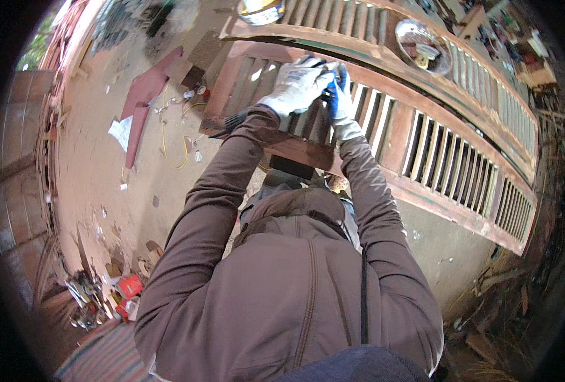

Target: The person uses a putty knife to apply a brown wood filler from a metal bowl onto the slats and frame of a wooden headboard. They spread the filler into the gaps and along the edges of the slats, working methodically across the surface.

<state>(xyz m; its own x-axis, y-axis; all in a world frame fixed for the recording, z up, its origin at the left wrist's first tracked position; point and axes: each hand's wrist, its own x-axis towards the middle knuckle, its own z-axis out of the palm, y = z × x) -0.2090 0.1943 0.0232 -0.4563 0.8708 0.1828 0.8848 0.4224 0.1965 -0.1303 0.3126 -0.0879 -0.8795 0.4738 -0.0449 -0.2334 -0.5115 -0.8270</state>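
A brown wooden louvred shutter lies across in front of me, its slats running toward and away from me. Both my hands wear white gloves with blue palms and meet over the slats at its left part. My left hand is back up, with its fingers bent and drawn together toward the right hand. My right hand is turned on edge, showing blue, its fingers curled in beside the left fingertips. Whatever lies between the fingers is hidden. A dark bristly thing sits by the left wrist at the shutter's edge.
Behind lies a second louvred shutter, bearing a round metal bowl and a yellow-and-white tub. On the left floor are a maroon sheet and a yellow cord. Clutter with a red box stands lower left.
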